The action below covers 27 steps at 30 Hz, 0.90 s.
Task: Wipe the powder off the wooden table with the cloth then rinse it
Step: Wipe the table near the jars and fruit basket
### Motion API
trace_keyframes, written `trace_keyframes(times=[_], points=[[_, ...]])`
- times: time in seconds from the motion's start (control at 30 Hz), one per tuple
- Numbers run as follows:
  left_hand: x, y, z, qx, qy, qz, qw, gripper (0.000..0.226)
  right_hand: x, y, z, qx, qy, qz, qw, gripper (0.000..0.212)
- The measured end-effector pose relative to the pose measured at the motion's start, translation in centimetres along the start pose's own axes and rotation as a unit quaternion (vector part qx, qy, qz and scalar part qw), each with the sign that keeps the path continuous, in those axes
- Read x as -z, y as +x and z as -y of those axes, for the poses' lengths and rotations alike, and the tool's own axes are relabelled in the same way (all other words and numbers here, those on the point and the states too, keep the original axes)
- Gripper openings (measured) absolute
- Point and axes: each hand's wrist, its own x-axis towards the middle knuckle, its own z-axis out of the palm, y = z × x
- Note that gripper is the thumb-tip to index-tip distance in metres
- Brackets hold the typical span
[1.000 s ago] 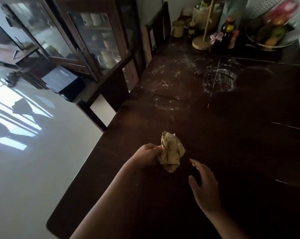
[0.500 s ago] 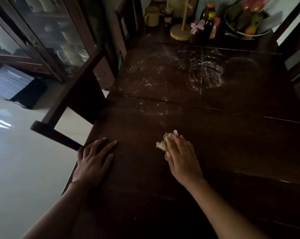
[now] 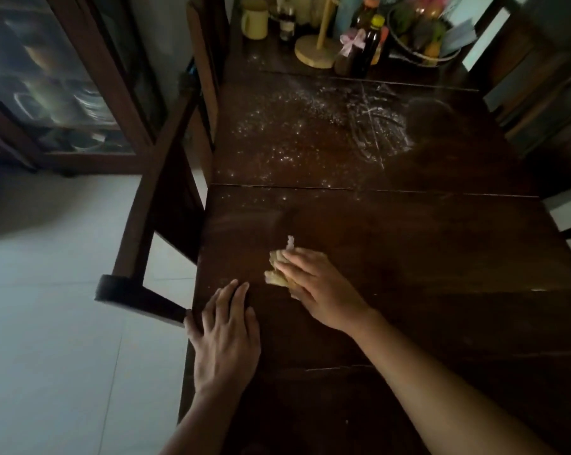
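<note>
the right hand [image 3: 320, 287] lies palm-down on a crumpled pale yellow cloth [image 3: 279, 269], its fingers [image 3: 290, 262] spread flat over the wad rather than curled round it, which suits pushing the cloth along the surface. the cloth sits on the near part of the dark brown wooden bench [image 3: 442, 244], touching the wood, with a pale corner poking out beyond the fingertips. the left hand [image 3: 226, 336] rests flat by the bench's left edge, just beside the cloth, fingers close together and holding nothing; it looks placed there to brace the body while the other arm reaches and wipes.

the scattered white powder [image 3: 310, 126] lies well beyond the cloth, across the far panel past the seam in the wood, thickest in a smeared ring toward the right. so the wiping seems barely started, and the rinse is not yet due. the next stroke probably calls for a long forward reach.

at the far end stand a pale yellow mug [image 3: 254, 21], a round wooden stand with an upright post [image 3: 315, 52] and dark bottles [image 3: 364, 50]; a stroke carried too far could nudge them. a dark wooden chair [image 3: 152, 205] stands against the left side.
</note>
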Motion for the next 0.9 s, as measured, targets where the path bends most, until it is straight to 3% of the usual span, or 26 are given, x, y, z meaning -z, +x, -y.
trace_keyframes(times=[0.07,0.13,0.23,0.3,0.43,0.5,0.57,0.6,0.67,0.8,0.83,0.9], points=[[0.0,0.0,-0.1,-0.001,-0.007,0.001,1.000,0.048,1.0,-2.1,-1.5,-0.047,-0.010,0.010,0.999,0.061],[0.1,0.0,-0.1,0.000,-0.021,0.003,1.000,0.048,2.0,-1.9,-3.5,-0.162,0.002,-0.025,0.986,0.060],[0.2,-0.1,-0.1,-0.005,-0.021,0.006,1.000,0.049,2.2,2.2,-4.3,-0.329,-0.014,-0.096,0.939,0.058],[0.2,-0.1,0.0,-0.010,-0.017,0.010,1.000,0.048,1.4,6.3,-3.1,-0.361,-0.042,-0.123,0.923,0.060],[0.0,0.0,0.0,-0.010,-0.006,0.005,1.000,0.049,-0.3,11.5,0.8,-0.165,-0.030,-0.087,0.982,0.059],[0.0,0.0,0.0,-0.010,-0.009,-0.006,1.000,0.051,-1.0,10.7,2.2,-0.068,0.002,-0.059,0.996,0.062],[0.1,-0.2,0.0,-0.022,-0.023,-0.012,0.999,0.048,-1.3,7.9,2.0,-0.030,0.042,-0.029,0.998,0.058],[0.2,-0.2,0.0,-0.032,-0.029,-0.012,0.999,0.046,-1.2,6.1,1.3,-0.051,0.052,-0.028,0.997,0.057],[0.5,0.0,-0.1,-0.048,-0.031,0.010,0.998,0.042,-0.7,1.9,-0.1,-0.190,0.051,-0.059,0.979,0.062],[2.1,1.4,-0.5,-0.060,-0.044,0.093,0.993,0.052,-1.8,-1.5,4.1,-0.451,0.037,-0.197,0.870,0.065],[3.2,2.5,-1.4,-0.053,-0.044,0.134,0.989,0.059,-2.6,-1.0,6.2,-0.479,0.026,-0.220,0.849,0.061],[5.9,5.3,-3.2,-0.027,-0.087,0.211,0.973,0.069,-4.0,0.7,10.4,-0.467,0.019,-0.224,0.855,0.057]])
